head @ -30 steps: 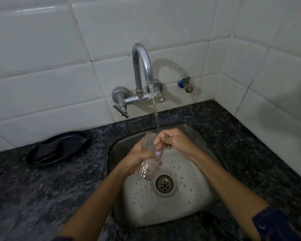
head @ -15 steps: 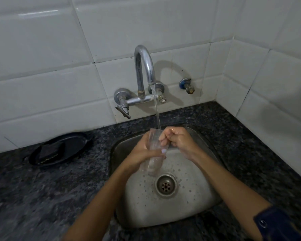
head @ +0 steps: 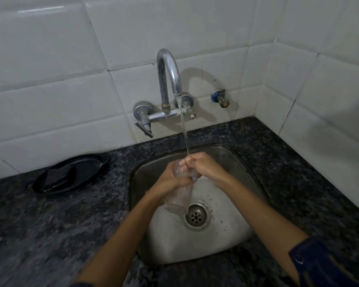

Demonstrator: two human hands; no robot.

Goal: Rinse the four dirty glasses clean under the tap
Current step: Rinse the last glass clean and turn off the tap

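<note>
A clear tall glass (head: 179, 198) is held over the steel sink (head: 232, 160), mouth tilted up toward the tap (head: 168, 79). My left hand (head: 170, 183) grips the glass round its middle. My right hand (head: 201, 167) is curled over the glass's rim, its fingertips at or inside the mouth. A thin stream of water (head: 184, 135) falls from the spout onto my right fingers at the rim. No other glasses are in view.
A black plate (head: 71, 172) with a dark scrub pad lies on the speckled dark counter (head: 50, 235) left of the sink. The drain (head: 196, 216) sits under the glass's base. White tiled walls stand behind and to the right, with a small valve (head: 221, 98) on the back one.
The hands and glass have stayed under the stream with only a slight shift; my right fingers keep working at the rim. The camera view has drifted a little.
</note>
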